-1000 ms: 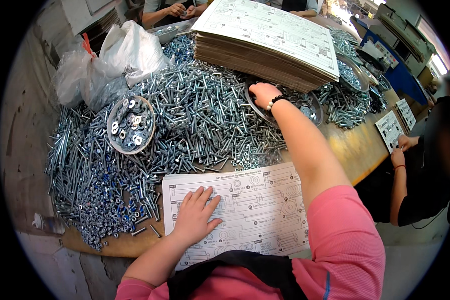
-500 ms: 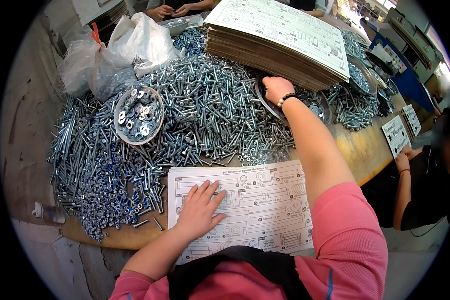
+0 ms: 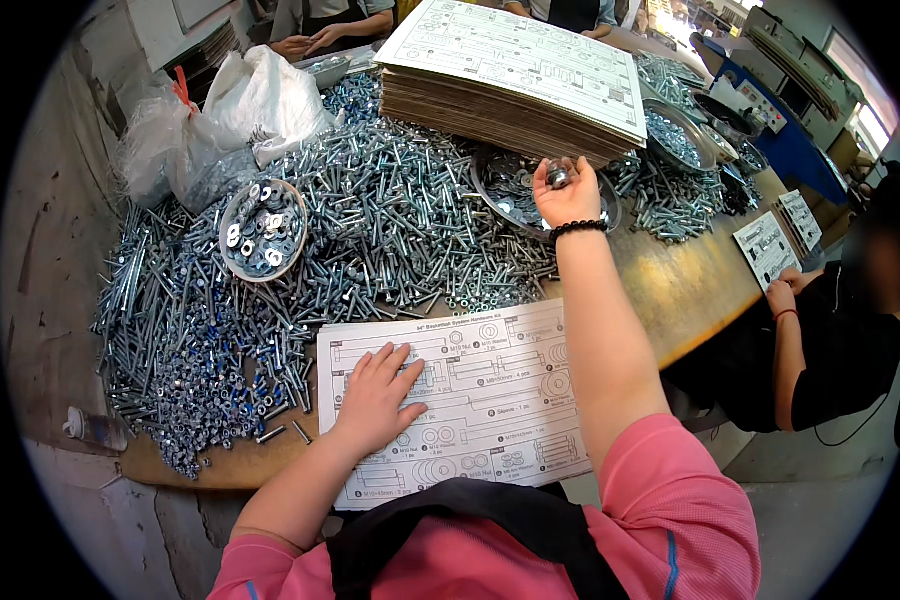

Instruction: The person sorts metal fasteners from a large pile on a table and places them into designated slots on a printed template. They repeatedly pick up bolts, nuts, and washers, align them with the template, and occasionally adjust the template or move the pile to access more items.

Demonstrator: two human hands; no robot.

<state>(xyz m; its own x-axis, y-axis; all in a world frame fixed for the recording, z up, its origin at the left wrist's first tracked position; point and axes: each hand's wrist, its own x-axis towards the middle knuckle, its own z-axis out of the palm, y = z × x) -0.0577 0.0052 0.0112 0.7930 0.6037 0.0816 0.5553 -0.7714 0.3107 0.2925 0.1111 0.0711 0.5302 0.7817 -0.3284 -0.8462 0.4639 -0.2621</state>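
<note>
A brown table (image 3: pixel 700 290) fills the view, and most of it lies under a wide heap of silver bolts (image 3: pixel 370 230), long ones at 9 o'clock, short ones with blue tips at 8. At 12 o'clock sits a thick stack of cards (image 3: pixel 510 80) printed with diagrams. At 11 lie clear and white bags (image 3: pixel 220 110). One printed sheet (image 3: pixel 470 400) lies flat at 6 o'clock, at the table's near edge. A round dish (image 3: pixel 510 190) of small metal parts sits just below the stack; a smaller bowl of washers (image 3: pixel 262 228) rests on the bolts at 10. More trays (image 3: pixel 680 135) of hardware stand at 1 to 2 o'clock.

The left hand (image 3: pixel 375 400) lies flat and open on the sheet's left side, fingers spread. The right hand (image 3: pixel 567 190) is raised over the dish at 12 o'clock, fingers pinched on a few small metal pieces (image 3: pixel 558 176); a dark bead band circles its wrist. Another person's hand (image 3: pixel 782 298) rests at the table edge at 3 o'clock.
</note>
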